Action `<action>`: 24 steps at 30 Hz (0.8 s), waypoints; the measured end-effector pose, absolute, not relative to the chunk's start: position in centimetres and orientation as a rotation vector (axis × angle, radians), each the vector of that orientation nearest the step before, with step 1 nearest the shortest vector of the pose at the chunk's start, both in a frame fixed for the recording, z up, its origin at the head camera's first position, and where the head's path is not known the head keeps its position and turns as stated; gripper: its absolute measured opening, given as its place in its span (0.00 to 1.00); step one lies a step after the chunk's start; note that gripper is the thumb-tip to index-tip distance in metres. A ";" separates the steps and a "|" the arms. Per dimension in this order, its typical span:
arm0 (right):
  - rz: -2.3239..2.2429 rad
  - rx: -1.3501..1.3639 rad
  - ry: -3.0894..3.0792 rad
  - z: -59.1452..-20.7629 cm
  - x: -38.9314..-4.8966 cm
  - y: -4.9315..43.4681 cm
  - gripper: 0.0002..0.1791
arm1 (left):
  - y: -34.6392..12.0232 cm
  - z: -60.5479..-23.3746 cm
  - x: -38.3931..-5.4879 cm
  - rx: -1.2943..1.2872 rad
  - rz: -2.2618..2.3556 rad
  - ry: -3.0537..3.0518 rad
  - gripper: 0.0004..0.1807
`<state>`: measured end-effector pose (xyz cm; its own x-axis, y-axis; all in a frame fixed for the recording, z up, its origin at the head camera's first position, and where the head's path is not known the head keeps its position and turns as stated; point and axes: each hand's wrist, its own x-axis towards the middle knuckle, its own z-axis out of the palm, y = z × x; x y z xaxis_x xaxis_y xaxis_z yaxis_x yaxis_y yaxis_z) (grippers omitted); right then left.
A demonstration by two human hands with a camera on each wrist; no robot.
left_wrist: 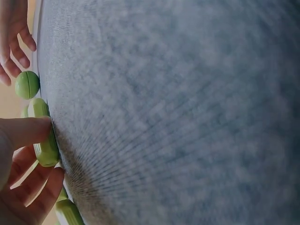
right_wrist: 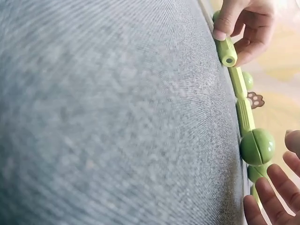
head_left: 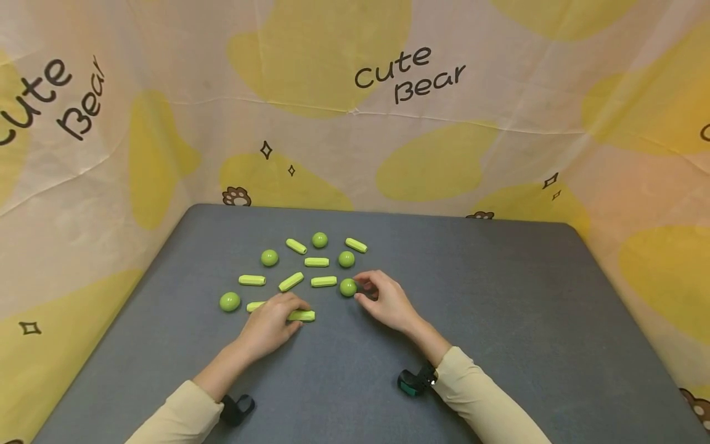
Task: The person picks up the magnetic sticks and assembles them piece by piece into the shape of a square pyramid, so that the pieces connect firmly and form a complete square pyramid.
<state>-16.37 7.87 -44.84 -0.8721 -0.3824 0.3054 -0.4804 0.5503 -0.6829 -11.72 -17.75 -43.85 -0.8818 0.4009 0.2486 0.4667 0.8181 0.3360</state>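
Note:
My left hand [head_left: 272,325] pinches a light green ribbed stick [head_left: 302,316] lying on the table; the left wrist view shows the thumb and fingers on either side of the same stick [left_wrist: 46,152]. Another stick [head_left: 254,306] is partly hidden behind that hand. To the right, my right hand [head_left: 388,303] is just beside a glossy green ball [head_left: 348,287], its fingers spread and not gripping it. A seam line runs round this ball [right_wrist: 258,147] in the right wrist view.
Farther back on the dark grey table [head_left: 488,296] lie several more sticks [head_left: 317,262] and several green balls [head_left: 320,240]. One ball [head_left: 230,301] sits left of my left hand. A printed yellow and cream cloth [head_left: 310,74] rises behind the table's far edge.

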 end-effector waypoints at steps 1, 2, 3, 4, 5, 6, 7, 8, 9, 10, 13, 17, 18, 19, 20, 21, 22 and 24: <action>1.235 0.740 -2.653 -44.9 -16.4 7.8 0.16 | -17.8 -43.9 -11.7 -0.680 -0.584 -2.833 0.15; 1.238 0.735 -2.651 -44.9 -16.4 7.8 0.16 | -17.8 -43.9 -11.7 -0.679 -0.583 -2.831 0.15; 1.242 0.731 -2.649 -45.0 -16.5 7.7 0.16 | -17.8 -43.9 -11.8 -0.679 -0.581 -2.830 0.15; 1.248 0.729 -2.645 -45.0 -16.5 7.7 0.16 | -17.8 -43.9 -11.8 -0.681 -0.578 -2.826 0.15; 1.254 0.727 -2.643 -45.0 -16.5 7.7 0.16 | -17.8 -43.9 -11.8 -0.684 -0.575 -2.824 0.15; 1.258 0.726 -2.642 -45.0 -16.6 7.6 0.16 | -17.9 -43.9 -11.8 -0.686 -0.574 -2.821 0.15; 1.262 0.725 -2.642 -44.9 -16.6 7.6 0.16 | -17.9 -43.9 -11.8 -0.690 -0.576 -2.819 0.15; 1.263 0.724 -2.641 -44.9 -16.6 7.5 0.16 | -17.9 -43.9 -11.8 -0.693 -0.577 -2.817 0.15; 1.271 0.725 -2.638 -44.8 -16.7 7.5 0.16 | -17.9 -43.9 -11.8 -0.696 -0.580 -2.816 0.15; 1.278 0.727 -2.634 -44.8 -16.7 7.4 0.16 | -17.9 -43.9 -11.8 -0.699 -0.583 -2.815 0.14; 1.288 0.732 -2.630 -44.6 -16.9 7.2 0.17 | -17.8 -43.7 -11.8 -0.709 -0.595 -2.820 0.14; 1.277 0.731 -2.647 -44.5 -17.1 6.9 0.19 | -17.5 -43.4 -11.8 -0.730 -0.604 -2.821 0.13; 1.269 0.728 -2.661 -44.5 -17.2 6.8 0.19 | -17.5 -43.4 -11.7 -0.734 -0.605 -2.819 0.13; 1.262 0.728 -2.669 -44.6 -17.3 6.8 0.19 | -17.4 -43.3 -11.7 -0.738 -0.608 -2.815 0.13; 1.258 0.730 -2.675 -44.6 -17.3 6.7 0.20 | -17.3 -43.2 -11.7 -0.739 -0.608 -2.814 0.13; 1.254 0.732 -2.683 -44.6 -17.4 6.6 0.20 | -17.3 -43.1 -11.7 -0.742 -0.609 -2.812 0.13; 1.250 0.737 -2.685 -44.6 -17.4 6.6 0.20 | -17.2 -43.0 -11.6 -0.745 -0.611 -2.811 0.13; 1.240 0.748 -2.702 -44.6 -17.5 6.5 0.20 | -17.1 -42.9 -11.6 -0.748 -0.609 -2.815 0.13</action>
